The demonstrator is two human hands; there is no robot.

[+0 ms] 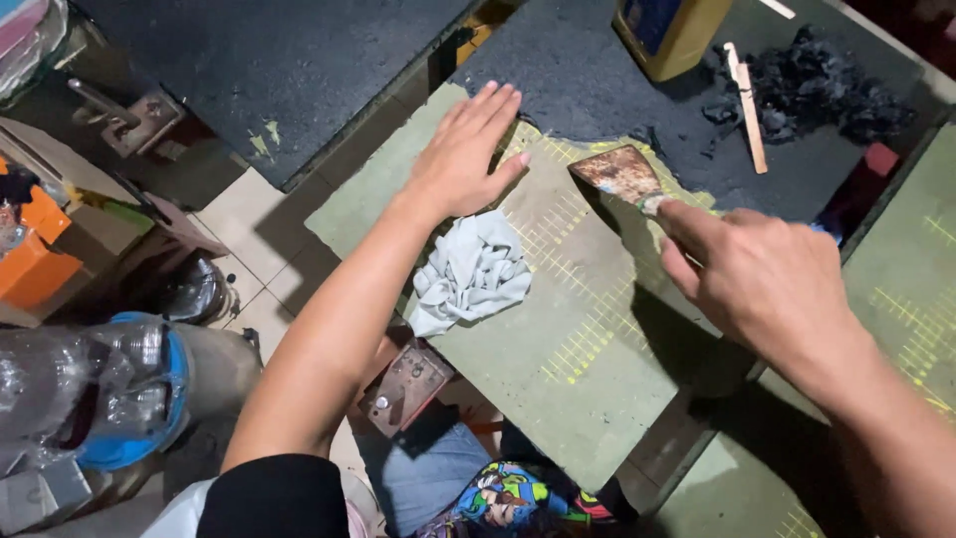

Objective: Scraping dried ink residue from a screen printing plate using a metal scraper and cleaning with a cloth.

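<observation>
My left hand [468, 149] lies flat, fingers together, on a green board [588, 399] marked with yellow grid lines. My right hand [762, 279] grips a rusty flat scraper [619, 174], its index finger stretched along the handle. The scraper's blade sits at the edge of a black layer [597, 80] that covers the far part of the board. A crumpled pale grey rag [473, 274] lies on the board just below my left wrist.
A yellow jug [667, 30], a wooden stick [747, 105] and a heap of black scrapings [822, 90] sit at the back right. Another black-coated board [289, 70] is at the back left, another green one [911, 279] at right. A blue-rimmed container [129, 399] stands on the floor at left.
</observation>
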